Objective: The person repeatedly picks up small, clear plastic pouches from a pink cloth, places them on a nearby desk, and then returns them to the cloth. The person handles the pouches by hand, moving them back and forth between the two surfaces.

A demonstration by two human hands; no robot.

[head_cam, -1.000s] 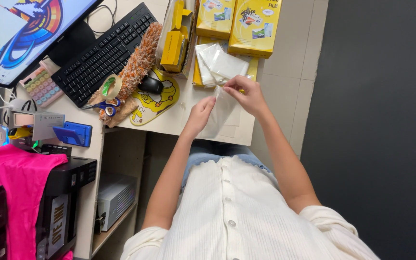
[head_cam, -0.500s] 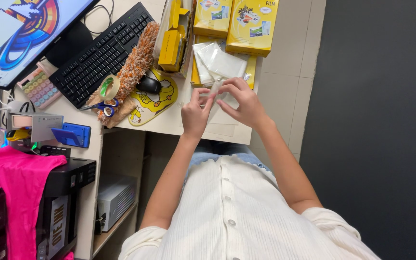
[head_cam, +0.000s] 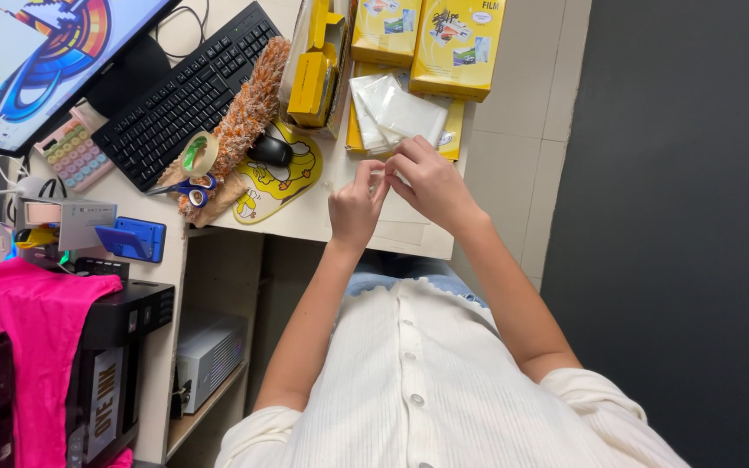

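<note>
At counter (head_cam: 409, 236) edge: both hands meeting.
Left hand (head_cam: 355, 206): having risen off the counter, now pinching a small clear plastic piece (head_cam: 381, 176).
Right hand (head_cam: 427, 180): pinching the same piece.
Behind: stack of clear plastic pouches (head_cam: 396, 113), yellow boxes (head_cam: 458, 43).
</note>
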